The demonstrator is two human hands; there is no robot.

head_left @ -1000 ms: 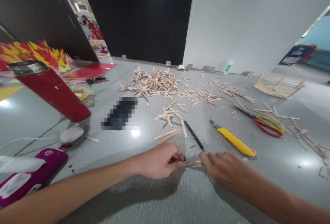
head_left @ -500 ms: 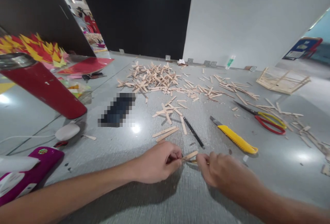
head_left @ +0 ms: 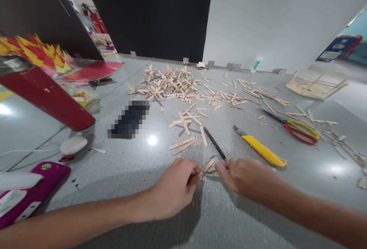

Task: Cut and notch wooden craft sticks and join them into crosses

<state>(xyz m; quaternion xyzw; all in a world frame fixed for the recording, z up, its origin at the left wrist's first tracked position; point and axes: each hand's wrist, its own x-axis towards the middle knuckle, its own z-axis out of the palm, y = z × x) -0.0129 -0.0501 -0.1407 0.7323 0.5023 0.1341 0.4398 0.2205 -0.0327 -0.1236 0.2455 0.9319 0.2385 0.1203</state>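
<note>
My left hand (head_left: 183,182) pinches a wooden craft stick (head_left: 208,165) between thumb and fingers, its free end pointing up and to the right. Closed around a slim tool (head_left: 212,172) with a yellowish shaft and a thin, dark, blade-like tip is my right hand (head_left: 243,174). That tip meets the stick close to my left fingertips; the rest of the tool is hidden in my fist. Just beyond the hands lie a black pen (head_left: 215,144) and two loose sticks (head_left: 183,145), side by side.
A yellow utility knife (head_left: 262,149) and red-and-yellow scissors (head_left: 298,128) lie to the right. Piled craft sticks (head_left: 169,82) spread across the back, near a small stick frame (head_left: 317,84). On the left are a red flask (head_left: 48,96), a blurred-out dark object (head_left: 129,119) and a purple power strip (head_left: 54,174).
My right hand has shifted slightly up and left, now reaching the pen's near end. The stick in my left hand points more steeply upward. The view has moved a little.
</note>
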